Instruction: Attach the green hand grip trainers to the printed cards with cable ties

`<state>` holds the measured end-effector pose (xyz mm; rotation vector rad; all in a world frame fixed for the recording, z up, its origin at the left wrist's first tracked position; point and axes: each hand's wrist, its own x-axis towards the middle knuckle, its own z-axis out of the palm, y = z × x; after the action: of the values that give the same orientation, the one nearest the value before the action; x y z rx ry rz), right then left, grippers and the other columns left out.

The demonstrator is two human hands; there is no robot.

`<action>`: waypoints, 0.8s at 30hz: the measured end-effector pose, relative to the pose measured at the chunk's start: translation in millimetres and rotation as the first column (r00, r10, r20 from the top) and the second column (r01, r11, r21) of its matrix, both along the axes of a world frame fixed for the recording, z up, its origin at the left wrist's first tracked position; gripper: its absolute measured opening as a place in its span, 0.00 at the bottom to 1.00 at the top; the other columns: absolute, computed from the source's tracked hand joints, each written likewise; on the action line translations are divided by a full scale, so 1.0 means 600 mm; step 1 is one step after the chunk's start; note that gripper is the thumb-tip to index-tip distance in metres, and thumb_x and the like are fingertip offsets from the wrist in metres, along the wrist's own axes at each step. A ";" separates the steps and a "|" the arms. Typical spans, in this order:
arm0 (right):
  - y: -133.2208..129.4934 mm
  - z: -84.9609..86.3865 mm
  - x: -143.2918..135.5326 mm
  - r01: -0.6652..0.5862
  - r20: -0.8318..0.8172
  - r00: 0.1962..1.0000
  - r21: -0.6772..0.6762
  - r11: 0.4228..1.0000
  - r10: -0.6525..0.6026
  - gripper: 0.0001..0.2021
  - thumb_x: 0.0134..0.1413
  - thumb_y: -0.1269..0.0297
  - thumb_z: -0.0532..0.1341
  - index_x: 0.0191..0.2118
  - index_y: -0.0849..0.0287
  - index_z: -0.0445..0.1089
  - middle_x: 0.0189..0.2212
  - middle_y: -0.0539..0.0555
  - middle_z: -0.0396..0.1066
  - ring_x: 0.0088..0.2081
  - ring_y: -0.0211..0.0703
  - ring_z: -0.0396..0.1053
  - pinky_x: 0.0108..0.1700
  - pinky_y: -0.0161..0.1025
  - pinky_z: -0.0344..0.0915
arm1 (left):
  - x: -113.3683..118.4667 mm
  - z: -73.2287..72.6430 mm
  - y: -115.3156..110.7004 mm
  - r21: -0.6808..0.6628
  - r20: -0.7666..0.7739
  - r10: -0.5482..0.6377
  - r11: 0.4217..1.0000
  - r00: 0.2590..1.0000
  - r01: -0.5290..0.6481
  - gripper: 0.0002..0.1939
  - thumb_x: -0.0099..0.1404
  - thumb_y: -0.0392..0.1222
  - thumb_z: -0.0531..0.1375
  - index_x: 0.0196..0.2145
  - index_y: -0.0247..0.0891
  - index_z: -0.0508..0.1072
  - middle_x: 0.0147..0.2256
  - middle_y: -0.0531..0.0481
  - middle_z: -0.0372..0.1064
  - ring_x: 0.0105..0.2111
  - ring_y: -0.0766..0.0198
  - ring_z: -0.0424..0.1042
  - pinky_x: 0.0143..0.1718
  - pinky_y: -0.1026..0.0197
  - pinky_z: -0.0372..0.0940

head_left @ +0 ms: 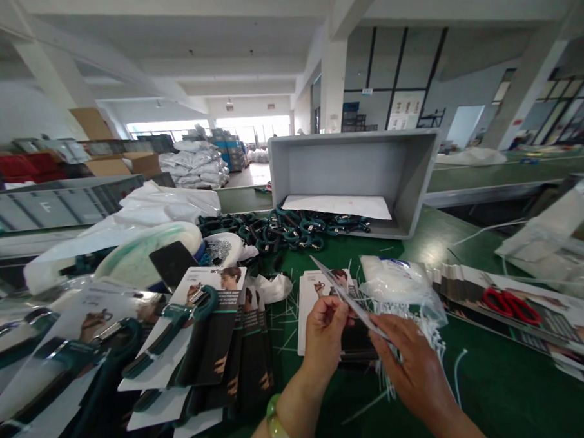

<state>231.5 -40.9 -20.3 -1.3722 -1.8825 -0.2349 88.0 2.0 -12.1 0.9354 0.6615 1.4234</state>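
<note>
Pale card [358, 310] tilts above a card stack [305, 309] on the green tabletop [502, 387], your left hand [328, 330] and right hand [414, 359] both pinching it. Step: seemingly orienting one card; next move likely calls for steady grip.

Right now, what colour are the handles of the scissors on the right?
The scissors' handles are red, showing best in the head view.

I see the left hand [326, 330] pinched, fingers curled; near it, the right hand [409, 356] grips too, forearms slanting inward.
</note>
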 end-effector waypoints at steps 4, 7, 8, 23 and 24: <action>0.003 0.012 0.014 -0.054 -0.244 0.970 -0.126 0.991 0.022 0.17 0.58 0.57 0.50 0.48 0.59 0.67 0.42 0.58 0.71 0.43 0.44 0.69 0.44 0.39 0.66 | 0.015 0.012 -0.007 -0.173 0.106 -0.220 0.956 0.970 0.236 0.18 0.53 0.53 0.62 0.28 0.36 0.63 0.22 0.59 0.62 0.15 0.78 0.59 0.20 0.70 0.60; 0.002 0.019 0.019 -0.054 -0.309 0.951 -0.188 0.981 -0.007 0.17 0.59 0.56 0.49 0.42 0.60 0.70 0.32 0.55 0.73 0.33 0.41 0.70 0.35 0.34 0.67 | 0.018 0.015 -0.011 -0.265 0.138 -0.334 0.895 0.933 0.359 0.20 0.48 0.53 0.65 0.28 0.35 0.63 0.21 0.59 0.61 0.15 0.77 0.60 0.18 0.70 0.61; 0.002 0.020 0.019 -0.053 -0.317 0.948 -0.199 0.979 -0.013 0.17 0.59 0.55 0.49 0.40 0.60 0.70 0.29 0.53 0.72 0.31 0.40 0.70 0.33 0.33 0.66 | 0.017 0.016 -0.011 -0.271 0.129 -0.347 0.889 0.929 0.370 0.20 0.47 0.52 0.65 0.27 0.35 0.64 0.21 0.59 0.61 0.15 0.77 0.61 0.18 0.71 0.61; 0.001 0.009 0.011 -0.074 -0.355 0.935 -0.232 0.970 -0.014 0.18 0.58 0.53 0.49 0.40 0.61 0.70 0.30 0.55 0.71 0.30 0.41 0.68 0.34 0.34 0.66 | 0.008 0.027 -0.003 -0.312 -0.082 -0.397 0.881 0.914 0.355 0.21 0.42 0.53 0.66 0.23 0.35 0.63 0.17 0.59 0.60 0.13 0.76 0.60 0.16 0.70 0.58; 0.001 0.009 0.009 -0.071 -0.359 0.933 -0.226 0.972 -0.015 0.18 0.58 0.53 0.49 0.39 0.61 0.70 0.30 0.55 0.72 0.30 0.41 0.68 0.34 0.34 0.66 | 0.007 0.028 -0.003 -0.310 -0.088 -0.400 0.881 0.912 0.356 0.21 0.42 0.54 0.66 0.23 0.35 0.64 0.17 0.59 0.61 0.13 0.76 0.60 0.16 0.70 0.58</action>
<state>236.9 -40.5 -14.7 -1.4300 -1.6558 0.2506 92.1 -0.1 4.6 0.8866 0.7283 0.8856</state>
